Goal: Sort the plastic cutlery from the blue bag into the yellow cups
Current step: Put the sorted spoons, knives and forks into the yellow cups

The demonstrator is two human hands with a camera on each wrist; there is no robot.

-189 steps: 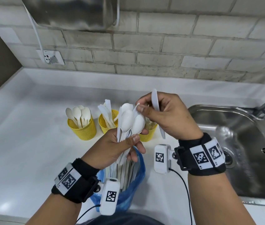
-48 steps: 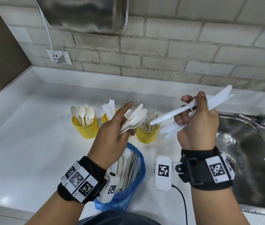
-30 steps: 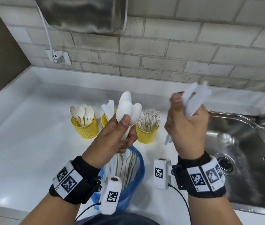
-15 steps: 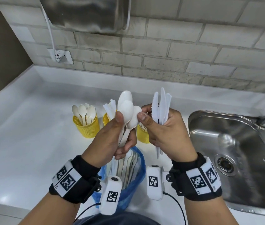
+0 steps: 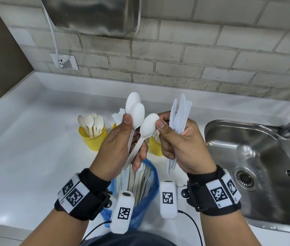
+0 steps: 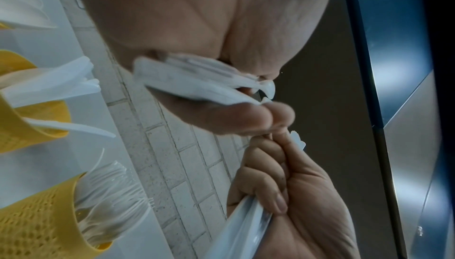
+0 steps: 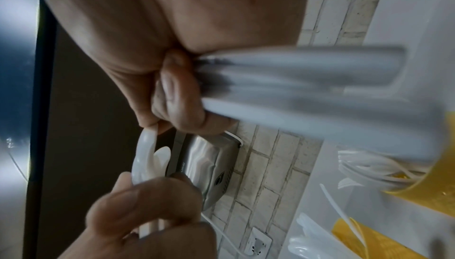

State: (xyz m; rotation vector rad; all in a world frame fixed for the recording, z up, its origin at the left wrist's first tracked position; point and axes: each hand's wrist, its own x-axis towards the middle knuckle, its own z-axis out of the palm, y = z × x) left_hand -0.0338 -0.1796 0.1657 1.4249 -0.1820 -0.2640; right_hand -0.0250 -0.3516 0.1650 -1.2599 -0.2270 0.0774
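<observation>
Cutlery is mid-sort: white plastic pieces are divided between both hands above the counter (image 5: 25, 157), held upright over the open blue bag (image 5: 151, 192), which still holds more pieces. Left hand (image 5: 117, 148) has its grip curled round the handles of three spoons (image 5: 137, 114), thumb pressed against the stems, bowls pointing up. Right hand (image 5: 181, 144) has its grip wrapped round a bundle of knives (image 5: 180, 112), blades up, serrated edges visible; its thumb and forefinger also reach across to the bowl of the lowest spoon and appear to touch it. Three yellow cups (image 5: 93, 139) stand in a row behind the hands: the left one holds spoons, the middle one knives, the right one forks, as the left wrist view shows more clearly. Judgement: the step in hand is separating a mixed handful by type, with the last spoon being squared up or passed over. Next move likely calls for parting the hands, carrying the spoons to the left cup and lowering them handle first, then the knives to the middle cup. Handles should be aligned before release, since splayed stems could catch the rim or tip a light cup. Sink (image 5: 256, 166) lies to the right, well apart.
</observation>
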